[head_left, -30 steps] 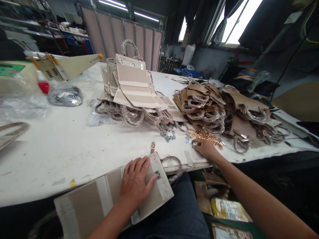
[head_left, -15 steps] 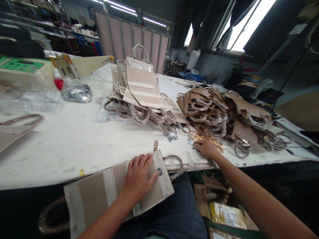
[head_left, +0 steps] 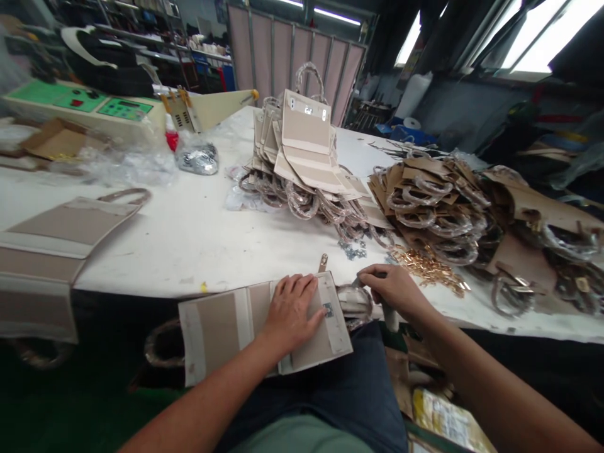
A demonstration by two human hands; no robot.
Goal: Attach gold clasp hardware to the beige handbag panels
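My left hand lies flat, fingers stretched, on a beige bag panel across my lap and the table edge. A small metal plate sits on the panel beside my thumb. A plastic-wrapped handle sticks out at the panel's left end, and a strap with a metal fitting projects from its far edge. My right hand is closed on a grey-handled tool, whose exact kind I cannot make out. Its flat tip points left above another wrapped handle.
Gold-coloured metal pieces and small silver plates lie on the table. Behind them are stacked beige bag panels and brown bag pieces. Another bag panel hangs over the edge at left, near a green-faced machine.
My right hand has moved left from the metal pieces toward the panel, with the tool in it. My left hand stays on the panel. The view has turned left.
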